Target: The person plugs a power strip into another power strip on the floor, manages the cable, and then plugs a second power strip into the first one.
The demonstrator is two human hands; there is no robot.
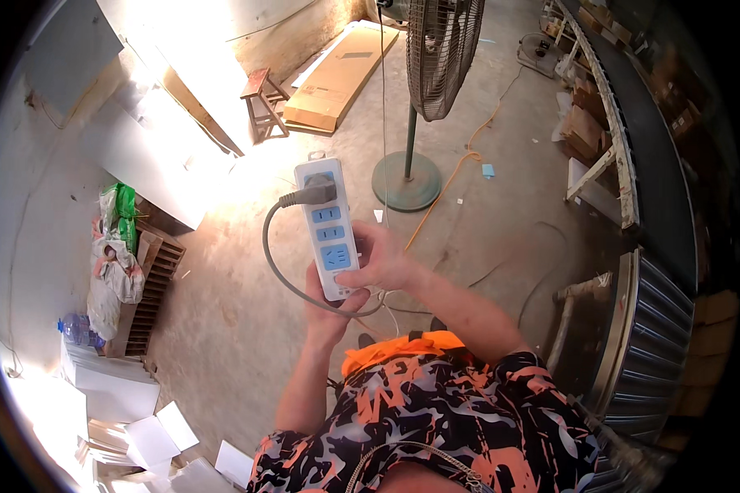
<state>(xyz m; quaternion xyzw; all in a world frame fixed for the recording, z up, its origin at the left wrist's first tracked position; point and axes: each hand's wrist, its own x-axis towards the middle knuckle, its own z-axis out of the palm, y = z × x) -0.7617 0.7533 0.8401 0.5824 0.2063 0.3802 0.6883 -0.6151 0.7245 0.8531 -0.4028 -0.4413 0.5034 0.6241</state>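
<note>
In front of me I hold up a white power strip with blue sockets, its long side running away from me. My left hand grips its near end from below and the left. From the right, my right hand wraps the lower side, its thumb lying across the face near the bottom. A grey plug sits in the far socket. Its grey cord loops down on the left and passes under the near end by my hands.
A standing fan is ahead, with an orange cord on the floor beside it. Flat cardboard and a wooden stool are farther back. A roller conveyor runs along the right. Bags and a slatted pallet stand left.
</note>
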